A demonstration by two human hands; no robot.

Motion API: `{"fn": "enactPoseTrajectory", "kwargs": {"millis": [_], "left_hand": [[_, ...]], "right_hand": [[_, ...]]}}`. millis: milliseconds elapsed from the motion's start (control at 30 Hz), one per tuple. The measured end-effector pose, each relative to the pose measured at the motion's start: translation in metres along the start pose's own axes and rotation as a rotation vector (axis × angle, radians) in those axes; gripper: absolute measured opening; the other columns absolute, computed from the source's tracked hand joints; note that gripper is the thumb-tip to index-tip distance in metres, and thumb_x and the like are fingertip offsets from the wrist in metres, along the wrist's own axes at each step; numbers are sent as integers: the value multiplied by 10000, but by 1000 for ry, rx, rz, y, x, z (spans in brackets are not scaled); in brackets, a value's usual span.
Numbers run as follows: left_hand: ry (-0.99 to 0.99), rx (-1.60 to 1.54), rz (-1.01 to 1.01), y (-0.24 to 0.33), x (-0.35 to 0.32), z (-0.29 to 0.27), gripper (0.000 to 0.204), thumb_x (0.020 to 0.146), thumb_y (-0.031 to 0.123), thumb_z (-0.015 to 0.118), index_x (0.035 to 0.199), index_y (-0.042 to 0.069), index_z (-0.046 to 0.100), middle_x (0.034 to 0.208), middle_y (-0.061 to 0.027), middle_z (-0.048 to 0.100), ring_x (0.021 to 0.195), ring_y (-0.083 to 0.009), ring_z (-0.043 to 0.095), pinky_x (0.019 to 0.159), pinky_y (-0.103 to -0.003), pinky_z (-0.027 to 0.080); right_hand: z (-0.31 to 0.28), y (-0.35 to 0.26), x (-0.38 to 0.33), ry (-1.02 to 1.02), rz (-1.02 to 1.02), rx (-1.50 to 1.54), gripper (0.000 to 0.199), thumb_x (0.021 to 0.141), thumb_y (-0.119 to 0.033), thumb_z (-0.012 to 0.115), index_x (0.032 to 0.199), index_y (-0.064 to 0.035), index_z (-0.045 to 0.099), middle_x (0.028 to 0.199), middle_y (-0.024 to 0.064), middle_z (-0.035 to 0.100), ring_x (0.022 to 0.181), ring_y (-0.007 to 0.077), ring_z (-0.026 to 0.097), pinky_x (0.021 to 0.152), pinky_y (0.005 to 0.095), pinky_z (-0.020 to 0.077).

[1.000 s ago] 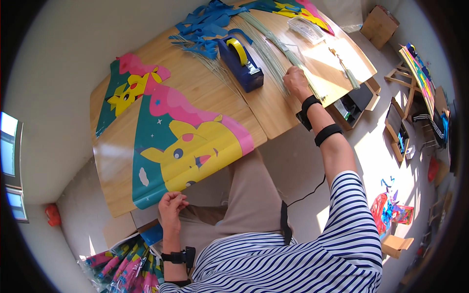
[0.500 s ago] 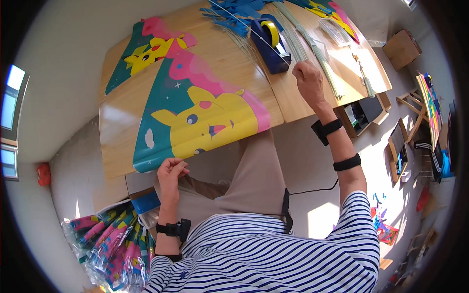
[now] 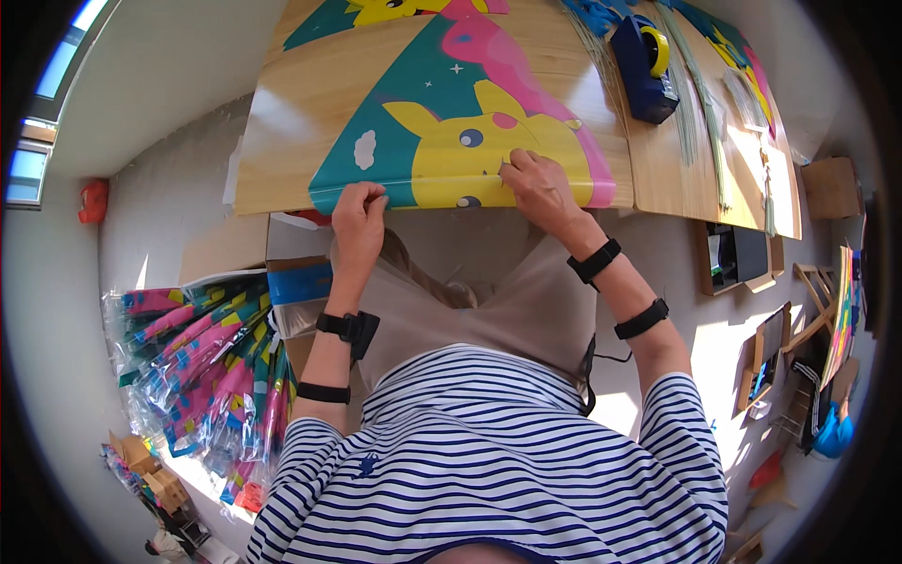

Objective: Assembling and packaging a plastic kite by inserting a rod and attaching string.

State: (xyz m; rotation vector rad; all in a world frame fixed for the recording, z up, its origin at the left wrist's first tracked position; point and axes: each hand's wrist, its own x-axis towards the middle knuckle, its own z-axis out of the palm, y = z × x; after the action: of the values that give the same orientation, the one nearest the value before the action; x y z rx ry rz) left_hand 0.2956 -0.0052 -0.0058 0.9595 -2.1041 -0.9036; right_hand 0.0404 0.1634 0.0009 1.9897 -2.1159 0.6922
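A triangular kite sail [image 3: 376, 120], green, pink and yellow with a cartoon face, lies on the wooden table, its near side curving over the edge. My left hand [image 3: 357, 218] is closed at its near left part, fingertips pinched against the sheet. Bent over the yellow face, my right hand [image 3: 543, 191] is closed with thumb and forefinger together. Between the hands runs a pale line that looks like a thin rod [image 3: 442, 178] along the near side. Whether the left fingertips hold the rod too is hard to make out.
On the table [image 3: 272, 155] stand a blue tape dispenser [image 3: 639, 75], bundles of thin pale rods [image 3: 700, 113] and a clear plastic tray [image 3: 744, 99]. Another printed sail [image 3: 329, 23] lies at the far left. Plastic-wrapped kites [image 3: 202, 367] spread at my left, beside an open box [image 3: 299, 282].
My right hand has come down from beside the tape dispenser, where it held a long thin rod, to the sail's near side. My left hand stays at the sail's near edge. The view has shifted.
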Motion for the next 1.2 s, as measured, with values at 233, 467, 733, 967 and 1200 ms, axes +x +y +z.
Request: {"fn": "enactPoseTrajectory", "kwargs": {"millis": [233, 467, 733, 967, 1200], "left_hand": [[-84, 128, 201, 4, 20, 22, 100, 811, 36, 666, 910, 53, 662, 911, -109, 615, 858, -331, 609, 752, -435, 460], [-115, 216, 255, -4, 28, 39, 48, 829, 84, 660, 877, 88, 664, 892, -83, 592, 879, -301, 600, 766, -431, 426], [-148, 251, 253, -6, 32, 42, 33, 842, 115, 673, 859, 90, 659, 875, -87, 596, 847, -318, 595, 739, -437, 428], [-156, 259, 270, -4, 34, 44, 34, 835, 99, 676, 845, 82, 648, 875, -99, 598, 824, -333, 601, 721, -437, 449], [-148, 286, 326, -3, 37, 45, 50, 830, 94, 679, 830, 77, 632, 866, -97, 598, 817, -331, 602, 711, -439, 450]], "right_hand": [[10, -8, 8, 11, 43, 39, 51, 776, -21, 614, 772, -45, 569, 816, 129, 547, 791, 333, 605, 673, 444, 497], [21, -9, 6, -1, 71, 8, 85, 733, -23, 633, 805, -54, 601, 840, 121, 563, 809, 315, 623, 665, 432, 522], [35, -22, 2, 88, 195, -97, 102, 733, -32, 633, 824, -73, 608, 878, 111, 549, 832, 303, 611, 651, 443, 494], [33, -31, 2, 126, 267, -134, 114, 714, -22, 643, 815, -60, 607, 903, 124, 536, 842, 311, 593, 680, 445, 476], [34, -29, 2, 147, 280, -151, 113, 710, -22, 642, 799, -59, 583, 905, 121, 534, 842, 313, 592, 680, 455, 467]]}}
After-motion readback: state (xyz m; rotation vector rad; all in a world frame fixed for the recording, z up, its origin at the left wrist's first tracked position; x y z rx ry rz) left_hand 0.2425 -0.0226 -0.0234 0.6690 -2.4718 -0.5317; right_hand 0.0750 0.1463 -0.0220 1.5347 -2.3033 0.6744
